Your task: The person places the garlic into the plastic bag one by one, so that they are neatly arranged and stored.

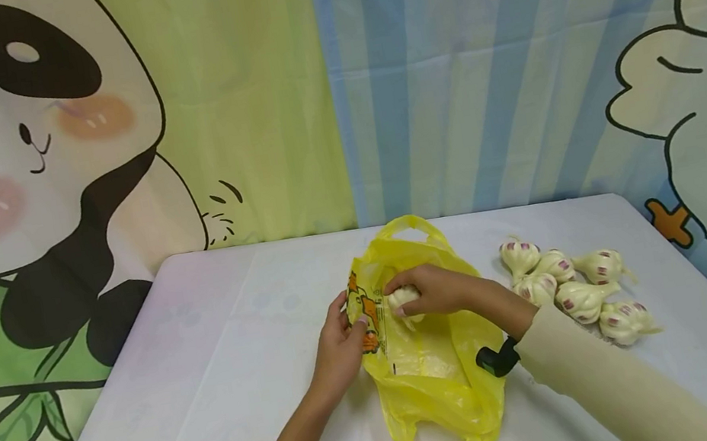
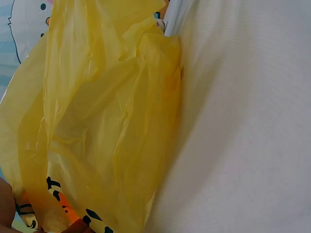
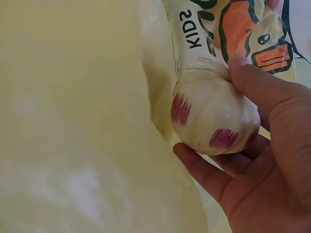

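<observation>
Head view: the right hand curls round a white, purple-streaked garlic bulb at the mouth of the thin yellow plastic bag mid-table, the left hand pinching the bag's printed left edge; five loose garlic bulbs lie just right, bare white tablecloth open to the left. Left wrist view: crumpled bag film beside bare cloth, fingers barely visible. Right wrist view: thumb and fingers cup the bulb against the bag's printed rim.

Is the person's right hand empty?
No, the right hand grips a white garlic bulb with purple streaks, right at the yellow bag.
</observation>
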Demonstrator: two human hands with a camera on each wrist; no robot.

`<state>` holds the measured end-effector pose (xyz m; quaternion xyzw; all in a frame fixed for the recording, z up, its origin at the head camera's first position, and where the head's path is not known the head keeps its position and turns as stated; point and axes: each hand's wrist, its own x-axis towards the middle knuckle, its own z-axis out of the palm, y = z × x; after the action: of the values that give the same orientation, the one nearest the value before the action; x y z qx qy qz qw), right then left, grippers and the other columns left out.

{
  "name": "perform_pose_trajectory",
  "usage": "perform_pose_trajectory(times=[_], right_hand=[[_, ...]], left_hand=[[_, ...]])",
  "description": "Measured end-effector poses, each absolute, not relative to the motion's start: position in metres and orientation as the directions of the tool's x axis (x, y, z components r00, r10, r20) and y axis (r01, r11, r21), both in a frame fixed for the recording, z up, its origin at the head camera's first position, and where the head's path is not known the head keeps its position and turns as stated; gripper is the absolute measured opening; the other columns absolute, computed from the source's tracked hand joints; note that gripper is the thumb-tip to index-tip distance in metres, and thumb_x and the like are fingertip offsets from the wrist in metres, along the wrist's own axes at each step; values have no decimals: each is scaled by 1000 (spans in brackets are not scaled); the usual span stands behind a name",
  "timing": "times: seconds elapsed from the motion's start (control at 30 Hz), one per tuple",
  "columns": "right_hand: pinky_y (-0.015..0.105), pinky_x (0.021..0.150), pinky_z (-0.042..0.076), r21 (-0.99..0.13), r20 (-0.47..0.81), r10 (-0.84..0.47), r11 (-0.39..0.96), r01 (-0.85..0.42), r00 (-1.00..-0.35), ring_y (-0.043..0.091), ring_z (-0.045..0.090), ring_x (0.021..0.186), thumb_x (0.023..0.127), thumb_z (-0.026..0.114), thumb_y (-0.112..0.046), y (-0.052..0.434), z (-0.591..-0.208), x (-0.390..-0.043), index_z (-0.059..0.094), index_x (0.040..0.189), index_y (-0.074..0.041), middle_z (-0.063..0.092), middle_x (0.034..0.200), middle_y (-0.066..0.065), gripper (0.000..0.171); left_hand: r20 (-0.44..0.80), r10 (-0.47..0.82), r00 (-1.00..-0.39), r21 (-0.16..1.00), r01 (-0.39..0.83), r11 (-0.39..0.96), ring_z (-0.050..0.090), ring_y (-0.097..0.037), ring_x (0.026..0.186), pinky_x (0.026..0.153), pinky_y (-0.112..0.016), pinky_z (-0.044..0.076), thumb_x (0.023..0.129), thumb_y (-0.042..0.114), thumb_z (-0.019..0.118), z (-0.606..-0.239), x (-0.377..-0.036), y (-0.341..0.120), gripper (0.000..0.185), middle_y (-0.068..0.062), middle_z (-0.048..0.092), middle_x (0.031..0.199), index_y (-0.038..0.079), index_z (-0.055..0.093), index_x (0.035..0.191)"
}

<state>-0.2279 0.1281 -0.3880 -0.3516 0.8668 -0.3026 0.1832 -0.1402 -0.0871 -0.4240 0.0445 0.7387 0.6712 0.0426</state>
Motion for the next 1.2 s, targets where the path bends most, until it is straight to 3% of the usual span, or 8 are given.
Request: perform_pose_trajectory(times=[0.17,0.27,0.63,0.9,1.2], right_hand=[[29,79,47,-648,-156,-721,590,-481,-675,13,55,82,93,68,-17,129,-392,-229,63,128,-5,64,115,3,37],[30,78,47,-653,-165,-726,588,-478,-668,12,54,80,94,67,-16,131,-394,-229,62,129,-6,64,116,4,37],[32,84,46,-671,-146,-730,569,-476,-667,16,55,95,94,66,-20,135,-397,-229,61,130,-9,61,123,5,37],[38,89,48,-708,-136,-732,544,-451,-668,19,57,106,92,69,-27,139,-397,-229,54,138,-5,58,130,9,52],[53,103,37,-734,-88,-714,518,-440,-695,35,41,132,90,70,-34,147,-394,-225,50,142,-6,46,144,11,62]], left_hand=[[-23,128,-991,995,-10,100,60,-34,111,84,-38,53,103,12,47,-425,-143,-87,59,-25,51,135,4,18,154],[-24,131,-991,995,-11,98,60,-35,112,84,-39,53,103,12,47,-426,-143,-87,59,-25,50,136,5,19,154],[17,125,-992,996,27,84,61,-29,111,84,-36,53,102,20,50,-428,-140,-88,59,-19,53,135,11,22,154],[21,125,-992,996,31,79,61,-30,111,84,-36,53,103,19,49,-426,-139,-88,59,-19,52,135,11,21,154],[19,117,-993,997,28,77,62,-29,108,83,-35,54,103,17,48,-426,-139,-87,59,-19,52,135,10,21,154]])
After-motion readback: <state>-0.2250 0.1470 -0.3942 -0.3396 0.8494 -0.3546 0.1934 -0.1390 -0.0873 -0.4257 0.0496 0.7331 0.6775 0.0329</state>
